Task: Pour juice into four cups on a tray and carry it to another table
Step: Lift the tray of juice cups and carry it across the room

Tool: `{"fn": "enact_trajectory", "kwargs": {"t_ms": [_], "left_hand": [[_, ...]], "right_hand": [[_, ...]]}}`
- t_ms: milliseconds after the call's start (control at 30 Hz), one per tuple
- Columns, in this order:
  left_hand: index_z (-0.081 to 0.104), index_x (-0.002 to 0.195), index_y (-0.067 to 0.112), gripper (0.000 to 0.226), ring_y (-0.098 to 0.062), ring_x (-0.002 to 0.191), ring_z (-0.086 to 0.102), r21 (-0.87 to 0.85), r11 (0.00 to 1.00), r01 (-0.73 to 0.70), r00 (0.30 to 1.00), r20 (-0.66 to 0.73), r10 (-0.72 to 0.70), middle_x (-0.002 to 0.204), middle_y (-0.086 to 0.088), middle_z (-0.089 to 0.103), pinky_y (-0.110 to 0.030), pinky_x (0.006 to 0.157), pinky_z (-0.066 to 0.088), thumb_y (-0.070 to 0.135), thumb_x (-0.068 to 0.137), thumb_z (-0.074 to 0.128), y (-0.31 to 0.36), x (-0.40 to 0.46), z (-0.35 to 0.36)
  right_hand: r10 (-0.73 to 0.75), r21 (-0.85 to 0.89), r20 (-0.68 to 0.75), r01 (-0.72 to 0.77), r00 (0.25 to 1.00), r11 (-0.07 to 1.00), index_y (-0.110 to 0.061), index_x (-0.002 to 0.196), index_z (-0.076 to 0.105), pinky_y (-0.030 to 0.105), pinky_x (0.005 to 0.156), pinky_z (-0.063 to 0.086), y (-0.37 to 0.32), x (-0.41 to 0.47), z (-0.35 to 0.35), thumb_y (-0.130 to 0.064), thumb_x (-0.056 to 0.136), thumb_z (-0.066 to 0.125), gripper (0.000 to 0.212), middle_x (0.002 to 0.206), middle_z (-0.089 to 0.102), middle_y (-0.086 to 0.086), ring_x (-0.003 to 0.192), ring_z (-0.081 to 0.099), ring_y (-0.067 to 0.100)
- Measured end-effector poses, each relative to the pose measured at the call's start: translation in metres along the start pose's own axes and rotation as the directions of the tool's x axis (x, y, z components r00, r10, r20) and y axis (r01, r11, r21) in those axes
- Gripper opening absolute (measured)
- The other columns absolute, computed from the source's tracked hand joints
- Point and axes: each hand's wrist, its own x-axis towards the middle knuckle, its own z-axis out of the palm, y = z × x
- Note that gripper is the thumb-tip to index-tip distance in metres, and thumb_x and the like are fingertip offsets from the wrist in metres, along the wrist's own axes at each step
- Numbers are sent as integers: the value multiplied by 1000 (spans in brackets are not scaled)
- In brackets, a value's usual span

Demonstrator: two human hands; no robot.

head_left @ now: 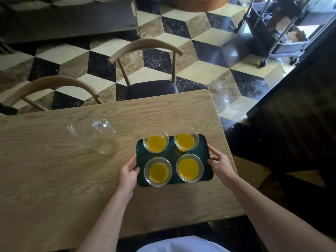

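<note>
A dark green rectangular tray (172, 153) sits near the right end of the light wooden counter (54, 170); on it stand four clear plastic cups (158, 171) filled with orange juice; the left hand (128, 174) has its grip clamped on the tray's left edge; the right hand (220, 165) is clamped on the right edge; an empty clear glass pitcher (95, 134) stands on the counter well to the left.

Just one camera here, strapped on the person's head, wide-angle, tilted forward and steeply down. It's close over the table (54, 160) edge, both forearms reaching out from the bottom. Further up, the chairs (145, 70) and the checkered floor (209, 73) bend with the lens.
</note>
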Motion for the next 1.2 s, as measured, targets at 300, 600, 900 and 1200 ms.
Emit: {"fn": "enact_trajectory", "kwargs": {"t_ms": [300, 600, 900, 1200], "left_hand": [[50, 148, 22, 57, -21, 107, 65, 6, 992, -129, 988, 85, 128, 132, -3, 64, -40, 100, 52, -7, 99, 51, 62, -24, -6], [54, 145, 20, 53, -35, 108, 69, -132, 972, -194, 964, 159, 214, 116, -17, 73, -44, 84, 58, -6, 100, 50, 97, -93, -14], [63, 134, 17, 47, -37, 104, 69, -217, 918, -331, 914, 167, 369, 116, -25, 72, -39, 76, 56, -6, 96, 47, 123, -171, -27], [60, 137, 10, 48, -39, 110, 70, -227, 878, -422, 883, 119, 455, 115, -23, 74, -44, 87, 58, -8, 94, 49, 147, -226, -51]], "right_hand": [[-96, 47, -24, 97, 995, 994, -27, 153, 43, 35, 75, 62, -46, -33, -31, 10, 98, 49, 66, 106, 69, 13, 90, 71, 21], [-206, 166, 66, 192, 976, 967, -13, 148, 49, 33, 70, 60, -88, -94, -90, 18, 94, 50, 62, 88, 72, 15, 85, 71, 26], [-319, 225, 184, 276, 930, 934, -7, 141, 55, 30, 69, 64, -118, -154, -133, 22, 94, 43, 57, 113, 68, 13, 95, 70, 29], [-345, 192, 170, 313, 923, 930, -12, 142, 56, 52, 96, 55, -146, -194, -140, 17, 95, 44, 56, 117, 71, 22, 106, 71, 37]]}}
